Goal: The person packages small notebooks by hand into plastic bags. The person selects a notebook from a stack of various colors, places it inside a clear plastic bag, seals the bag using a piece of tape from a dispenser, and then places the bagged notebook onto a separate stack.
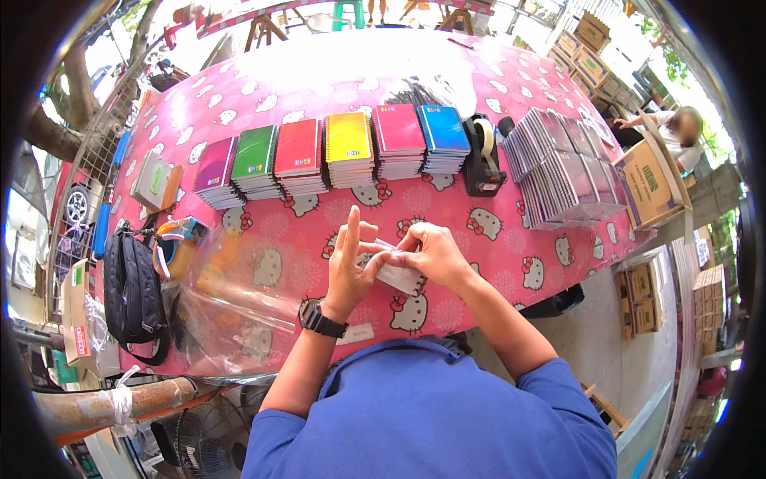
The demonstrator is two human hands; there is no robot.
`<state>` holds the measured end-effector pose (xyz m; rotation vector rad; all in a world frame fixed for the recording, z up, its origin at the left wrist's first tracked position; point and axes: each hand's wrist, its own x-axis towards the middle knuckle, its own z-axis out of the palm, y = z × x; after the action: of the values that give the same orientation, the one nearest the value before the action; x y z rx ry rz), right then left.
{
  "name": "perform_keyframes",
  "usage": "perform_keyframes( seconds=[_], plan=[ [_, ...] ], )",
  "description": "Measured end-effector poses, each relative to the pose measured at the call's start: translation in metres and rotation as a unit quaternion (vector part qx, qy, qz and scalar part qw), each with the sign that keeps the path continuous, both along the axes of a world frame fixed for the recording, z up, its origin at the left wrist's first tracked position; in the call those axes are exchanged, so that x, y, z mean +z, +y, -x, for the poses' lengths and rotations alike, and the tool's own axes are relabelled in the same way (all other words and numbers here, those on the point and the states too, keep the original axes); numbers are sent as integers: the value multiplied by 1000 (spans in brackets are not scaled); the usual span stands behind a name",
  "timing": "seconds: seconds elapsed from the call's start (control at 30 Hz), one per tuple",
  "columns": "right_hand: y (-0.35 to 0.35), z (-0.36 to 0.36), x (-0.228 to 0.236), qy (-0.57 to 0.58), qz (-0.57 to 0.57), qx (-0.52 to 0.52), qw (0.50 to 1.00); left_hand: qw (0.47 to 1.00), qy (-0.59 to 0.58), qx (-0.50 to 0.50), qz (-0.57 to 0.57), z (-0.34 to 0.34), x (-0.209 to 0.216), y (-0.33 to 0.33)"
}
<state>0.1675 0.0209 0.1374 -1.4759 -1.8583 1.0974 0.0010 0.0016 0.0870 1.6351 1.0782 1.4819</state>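
In front of my chest a small spiral notebook lies tilted on the pink table, its pale side up and its coil toward the lower right. My left hand is at its left, thumb pressed against the upper edge and index finger pointing up. My right hand pinches at the same edge, thumb and fingertips together. A thin clear film seems to be between the fingertips, but it is too small to be sure. Beyond the hands stands a row of notebook stacks: purple, green, red, yellow, pink and blue.
A black tape dispenser stands right of the row, beside piled wrapped notebooks. Clear plastic sheets lie at left, near a black bag and an orange-and-blue tape roll. A person is by cartons at right.
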Motion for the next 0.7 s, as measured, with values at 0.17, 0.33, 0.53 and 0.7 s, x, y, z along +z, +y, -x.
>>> perform_keyframes(
  seconds=[0.17,0.33,0.53,0.7],
  plan=[
    [11,-9,-14,81,20,17,996,951,182,76,-240,5,5,-30],
    [14,-11,-14,5,-20,68,997,891,444,5,-91,-8,3,-63],
    [118,-136,-37,-79,-306,-317,894,889,450,-4,-87,-9,1,-63],
    [159,-204,-79,-146,-83,-367,915,891,448,-11,-77,-12,5,-61]
  ],
)
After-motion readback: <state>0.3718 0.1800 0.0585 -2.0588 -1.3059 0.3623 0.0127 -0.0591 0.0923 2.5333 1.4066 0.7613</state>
